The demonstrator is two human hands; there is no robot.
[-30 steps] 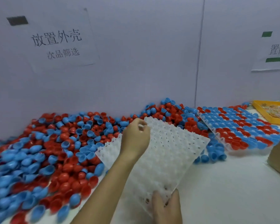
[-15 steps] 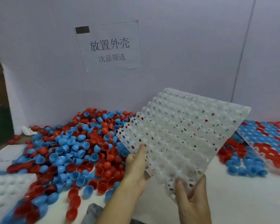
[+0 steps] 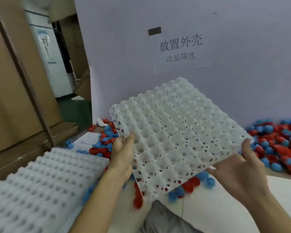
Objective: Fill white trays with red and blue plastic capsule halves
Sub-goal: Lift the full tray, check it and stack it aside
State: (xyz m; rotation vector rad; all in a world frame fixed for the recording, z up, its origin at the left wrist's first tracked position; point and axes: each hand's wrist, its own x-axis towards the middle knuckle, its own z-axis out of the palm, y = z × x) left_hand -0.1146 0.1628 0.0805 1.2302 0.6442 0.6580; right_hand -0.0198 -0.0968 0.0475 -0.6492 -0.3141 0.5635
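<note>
White plastic tray (image 3: 178, 137) up in the air, both hands on it, not one pocket filled!

The left hand (image 3: 123, 155) pinches the tray's left edge, thumb on top; the right hand (image 3: 237, 169) clamps the right corner, fingers curled under, so the tray hangs tilted above the desk (image 3: 217, 204). It's a stiff moulded sheet, rows of rounded cups with little peaks between them, small holes letting red and blue show through. Below and to both sides, the capsule halves (image 3: 275, 145) lie loose in a glossy heap of little domes, red and blue mixed. A second white tray (image 3: 40, 185) sits at the left, bumps up, empty as well. By my reading, filling on these two hasn't started, and the whole pile remains to be placed.
</note>
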